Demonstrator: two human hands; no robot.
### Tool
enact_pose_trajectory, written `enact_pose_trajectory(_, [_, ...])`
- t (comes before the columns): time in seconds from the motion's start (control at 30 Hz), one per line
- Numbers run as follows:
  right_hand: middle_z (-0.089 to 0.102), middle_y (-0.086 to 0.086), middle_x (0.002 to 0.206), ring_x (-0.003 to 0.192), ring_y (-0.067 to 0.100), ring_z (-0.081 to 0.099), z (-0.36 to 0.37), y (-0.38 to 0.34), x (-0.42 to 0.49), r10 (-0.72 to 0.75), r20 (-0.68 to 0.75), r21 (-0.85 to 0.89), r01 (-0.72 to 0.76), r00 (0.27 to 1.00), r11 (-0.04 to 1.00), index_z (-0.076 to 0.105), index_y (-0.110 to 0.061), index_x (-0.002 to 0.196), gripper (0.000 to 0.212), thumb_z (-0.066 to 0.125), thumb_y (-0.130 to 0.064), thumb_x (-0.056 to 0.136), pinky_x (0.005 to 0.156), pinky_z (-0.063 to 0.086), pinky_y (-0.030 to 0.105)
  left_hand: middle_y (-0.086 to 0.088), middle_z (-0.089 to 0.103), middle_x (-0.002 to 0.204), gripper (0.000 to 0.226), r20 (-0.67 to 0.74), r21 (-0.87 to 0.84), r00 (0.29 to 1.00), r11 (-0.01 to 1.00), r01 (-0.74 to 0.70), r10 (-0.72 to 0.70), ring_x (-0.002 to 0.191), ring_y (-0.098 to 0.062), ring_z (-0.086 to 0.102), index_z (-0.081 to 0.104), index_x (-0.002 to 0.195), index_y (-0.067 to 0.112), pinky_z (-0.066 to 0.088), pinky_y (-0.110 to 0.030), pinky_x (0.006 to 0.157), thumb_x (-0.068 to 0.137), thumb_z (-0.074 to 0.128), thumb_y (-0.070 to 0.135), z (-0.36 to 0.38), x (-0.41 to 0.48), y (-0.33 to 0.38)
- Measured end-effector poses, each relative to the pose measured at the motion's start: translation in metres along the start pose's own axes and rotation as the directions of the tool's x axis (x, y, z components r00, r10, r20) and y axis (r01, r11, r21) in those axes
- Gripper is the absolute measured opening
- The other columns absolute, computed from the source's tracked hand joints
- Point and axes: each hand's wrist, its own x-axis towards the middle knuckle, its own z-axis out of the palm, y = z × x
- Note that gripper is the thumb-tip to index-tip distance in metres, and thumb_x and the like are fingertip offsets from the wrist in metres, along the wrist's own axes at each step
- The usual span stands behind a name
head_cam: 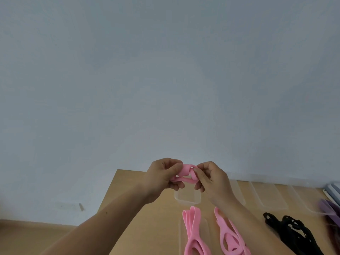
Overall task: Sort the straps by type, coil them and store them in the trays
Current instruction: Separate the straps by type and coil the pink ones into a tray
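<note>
between left hand (161,178), right hand (211,180), pink strap (186,174)

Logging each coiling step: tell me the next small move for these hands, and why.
Probably lower the pink strap into the clear tray just below. The left hand and right hand both pinch it, it already looks wound into a small roll, and that tray sits under the hands.

Left hand (161,179) and right hand (214,181), raised together, pinch pink strap (186,172).
</note>
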Motion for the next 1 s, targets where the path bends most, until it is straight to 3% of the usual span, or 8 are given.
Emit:
enact_pose_trajectory(0.1, [0.073,-0.003,0.078,0.063,0.017,0.069,0.005,-0.003,0.001,0.023,0.0,0.014,-0.023,1.0,1.0,0.063,-0.021,0.095,0.008,0.06,-0.028,0.097,0.057,0.054,0.025,-0.012,0.073,0.082,0.017,-0.016,-0.007,1.0,1.0,-0.004,0.004,0.066,-0.027,0.068,0.063,0.109,0.006,0.054,-0.032,0.06,0.098,0.06,0.018,-0.004,0.002,-0.004])
enact_pose_trajectory(0.2, [0.074,-0.006,0.092,0.078,0.017,0.072,0.016,-0.007,0.0,0.133,0.008,0.183,-0.132,0.991,0.974,0.065,-0.02,0.101,0.021,0.057,-0.038,0.097,0.065,0.058,0.029,-0.01,0.071,0.1,0.021,-0.077,0.048,0.995,0.997,-0.055,0.059,0.069,-0.027,0.071,0.06,0.114,0.011,0.054,-0.031,0.062,0.097,0.061,0.023,-0.008,0.004,-0.007])
enact_pose_trajectory(0.33, [0.077,0.001,0.088,0.078,0.021,0.074,0.037,-0.013,0.003,0.244,-0.022,0.288,-0.228,0.969,0.93,0.062,-0.02,0.108,0.035,0.069,-0.046,0.086,0.072,0.06,0.037,0.005,0.067,0.108,0.021,-0.096,0.173,0.98,0.972,-0.158,0.176,0.075,-0.021,0.071,0.058,0.114,0.02,0.055,-0.024,0.065,0.097,0.061,0.032,-0.01,0.007,-0.016])
enact_pose_trajectory(0.4, [0.077,0.001,0.086,0.077,0.017,0.074,0.044,-0.015,0.006,0.241,-0.091,0.277,-0.208,0.966,0.938,0.062,-0.023,0.108,0.039,0.074,-0.048,0.081,0.069,0.058,0.033,0.009,0.066,0.108,0.02,-0.069,0.168,0.979,0.97,-0.177,0.191,0.077,-0.017,0.07,0.056,0.113,0.023,0.053,-0.022,0.067,0.097,0.059,0.035,-0.013,0.009,-0.02])
enact_pose_trajectory(0.6, [0.076,-0.005,0.081,0.075,0.018,0.072,0.051,-0.01,0.013,0.252,-0.193,0.234,-0.205,0.948,0.95,0.065,-0.026,0.107,0.033,0.08,-0.037,0.079,0.067,0.057,0.03,-0.007,0.069,0.111,0.054,0.129,0.089,0.99,0.995,0.05,-0.061,0.095,-0.019,0.071,0.051,0.126,0.022,0.058,-0.034,0.084,0.083,0.073,0.047,-0.03,0.021,-0.025])
enact_pose_trajectory(0.7, [0.076,-0.001,0.082,0.071,0.017,0.072,0.055,0.004,0.01,0.289,-0.235,0.226,-0.237,0.928,0.945,0.059,-0.029,0.109,0.039,0.081,-0.036,0.078,0.063,0.054,0.026,-0.011,0.071,0.107,0.044,0.206,0.161,0.972,0.984,0.078,-0.111,0.095,-0.02,0.07,0.062,0.118,0.015,0.055,-0.041,0.089,0.086,0.072,0.043,-0.034,0.031,-0.034])
enact_pose_trajectory(0.87, [0.073,0.005,0.085,0.062,0.009,0.069,0.048,0.036,0.012,0.352,-0.208,0.169,-0.321,0.913,0.932,0.058,-0.032,0.115,0.037,0.077,-0.029,0.083,0.054,0.05,0.02,-0.012,0.066,0.106,0.052,0.19,0.241,0.96,0.957,0.159,-0.207,0.092,-0.027,0.07,0.041,0.13,0.014,0.056,-0.035,0.083,0.09,0.07,0.032,-0.026,0.056,-0.058])
enact_pose_trajectory(1.0, [0.072,0.0,0.084,0.058,0.006,0.067,0.034,0.065,0.029,0.393,-0.132,0.044,-0.391,0.91,0.919,0.06,-0.03,0.117,0.034,0.071,-0.038,0.085,0.052,0.046,0.018,-0.012,0.068,0.095,0.028,0.126,0.23,0.964,0.953,0.2,-0.233,0.075,-0.019,0.07,0.054,0.112,0.007,0.055,-0.033,0.069,0.092,0.066,0.023,-0.013,0.08,-0.078])
